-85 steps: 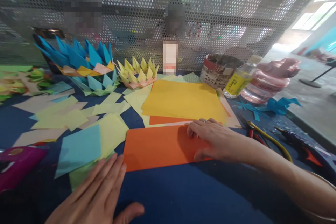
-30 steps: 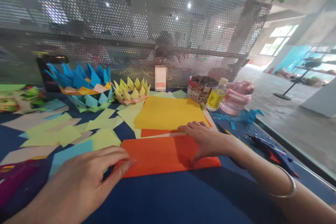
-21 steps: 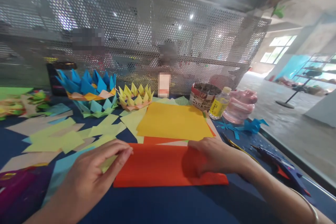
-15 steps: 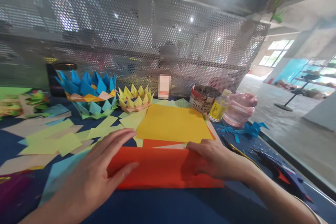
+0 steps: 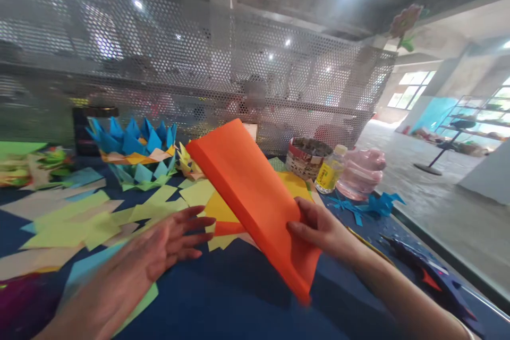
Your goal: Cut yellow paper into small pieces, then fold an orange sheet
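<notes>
A folded sheet of orange paper [image 5: 255,196] is raised off the table and tilted, its upper end leaning to the left. My right hand [image 5: 314,228] pinches it at the lower right edge, thumb on the near face. To the left of the paper, my left hand [image 5: 167,244] is turned partly palm up with its fingers spread, holding nothing. Behind the orange paper, partly covered by it, lies a yellow sheet [image 5: 295,183] on the dark blue table [image 5: 191,308].
Yellow-green paper pieces [image 5: 75,220] spread over the left side. A blue folded-paper crown [image 5: 135,141] stands behind them. At right are a woven basket [image 5: 306,156], a yellow-labelled bottle [image 5: 331,170], a pink container [image 5: 360,172], blue scraps [image 5: 378,204] and a dark tool [image 5: 426,271].
The orange paper has left the table and swung upright at a slant in my right hand. My left hand has come away from it, its fingers spreading.
</notes>
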The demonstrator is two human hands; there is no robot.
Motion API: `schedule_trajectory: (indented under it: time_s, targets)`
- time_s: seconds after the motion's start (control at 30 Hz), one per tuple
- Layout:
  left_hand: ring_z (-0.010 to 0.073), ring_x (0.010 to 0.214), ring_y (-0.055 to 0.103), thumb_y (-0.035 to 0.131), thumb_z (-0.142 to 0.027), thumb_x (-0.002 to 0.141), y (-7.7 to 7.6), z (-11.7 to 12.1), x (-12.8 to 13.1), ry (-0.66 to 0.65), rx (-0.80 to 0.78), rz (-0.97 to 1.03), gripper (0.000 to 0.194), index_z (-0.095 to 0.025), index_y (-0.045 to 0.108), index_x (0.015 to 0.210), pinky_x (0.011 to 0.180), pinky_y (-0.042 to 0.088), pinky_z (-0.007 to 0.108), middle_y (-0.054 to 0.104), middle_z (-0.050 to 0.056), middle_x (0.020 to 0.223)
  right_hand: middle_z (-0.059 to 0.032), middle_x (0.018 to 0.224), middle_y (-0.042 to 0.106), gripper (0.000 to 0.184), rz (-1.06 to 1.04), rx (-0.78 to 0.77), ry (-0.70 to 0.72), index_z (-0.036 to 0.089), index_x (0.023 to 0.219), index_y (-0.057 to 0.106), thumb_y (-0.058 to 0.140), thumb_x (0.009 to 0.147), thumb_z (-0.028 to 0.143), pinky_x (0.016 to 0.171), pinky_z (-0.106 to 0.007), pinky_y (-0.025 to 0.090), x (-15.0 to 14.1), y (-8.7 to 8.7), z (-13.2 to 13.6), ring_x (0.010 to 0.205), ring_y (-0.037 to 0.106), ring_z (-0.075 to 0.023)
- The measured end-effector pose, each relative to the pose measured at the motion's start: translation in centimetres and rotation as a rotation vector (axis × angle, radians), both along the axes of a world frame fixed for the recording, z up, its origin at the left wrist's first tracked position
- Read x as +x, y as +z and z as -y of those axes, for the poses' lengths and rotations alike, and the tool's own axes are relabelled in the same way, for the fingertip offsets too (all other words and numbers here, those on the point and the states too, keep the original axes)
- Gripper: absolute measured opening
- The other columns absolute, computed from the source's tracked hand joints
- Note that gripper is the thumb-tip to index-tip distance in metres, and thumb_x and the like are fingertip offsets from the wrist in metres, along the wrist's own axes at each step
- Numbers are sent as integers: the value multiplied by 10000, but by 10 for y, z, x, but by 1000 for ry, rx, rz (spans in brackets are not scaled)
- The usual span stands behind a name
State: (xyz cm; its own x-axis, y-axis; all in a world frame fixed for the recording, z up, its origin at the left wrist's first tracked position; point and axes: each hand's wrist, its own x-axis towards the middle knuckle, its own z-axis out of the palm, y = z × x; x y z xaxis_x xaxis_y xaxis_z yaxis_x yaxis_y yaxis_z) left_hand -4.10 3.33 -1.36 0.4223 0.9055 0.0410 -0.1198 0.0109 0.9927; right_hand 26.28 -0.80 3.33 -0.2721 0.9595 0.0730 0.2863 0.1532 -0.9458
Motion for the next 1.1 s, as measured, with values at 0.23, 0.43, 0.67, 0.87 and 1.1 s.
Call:
schedule_trajectory:
  time_s: [0.23, 0.43, 0.67, 0.87, 1.1]
  targets:
    - [293, 1341, 372, 606, -461, 820, 3, 43, 25, -210, -104, 21, 420, -333, 582, 1219, 1104, 301, 440, 537, 5, 1382, -55, 1027, 655, 470, -477, -477, 146, 171, 1125, 569, 721, 746, 406, 827, -294, 478, -52, -32, 24, 929, 638, -196]
    - [320, 1288, 440, 691, -437, 753, -1, 51, 26, -145, -286, 55, 440, -268, 620, 1154, 1079, 317, 483, 613, 50, 1293, -43, 968, 652, 490, -238, -509, 239, 162, 1132, 572, 673, 780, 487, 747, -252, 484, -72, -25, 41, 867, 620, -170]
    - [298, 1224, 518, 586, -286, 868, 0, 44, 30, -153, -391, 266, 376, -235, 554, 1240, 1036, 391, 461, 601, 67, 1309, -80, 1174, 599, 474, -20, -248, 28, 201, 1275, 472, 463, 913, 509, 960, -352, 436, -71, -18, 47, 1089, 555, -221]
    - [273, 1216, 527, 572, -285, 889, -1, 44, 31, -216, -294, 215, 355, -256, 555, 1242, 1025, 421, 429, 594, 43, 1320, -79, 1194, 594, 426, -30, -210, 67, 207, 1304, 409, 494, 918, 367, 957, -362, 460, -72, -28, 44, 1107, 566, -219]
    - [268, 1273, 467, 665, -339, 814, -3, 45, 33, -187, -222, 67, 427, -296, 562, 1226, 1027, 419, 387, 582, 12, 1335, -135, 1520, 243, 683, 361, 117, -64, 167, 1480, 102, 408, 937, 447, 1141, -403, 216, -66, -33, 47, 1398, 216, -249]
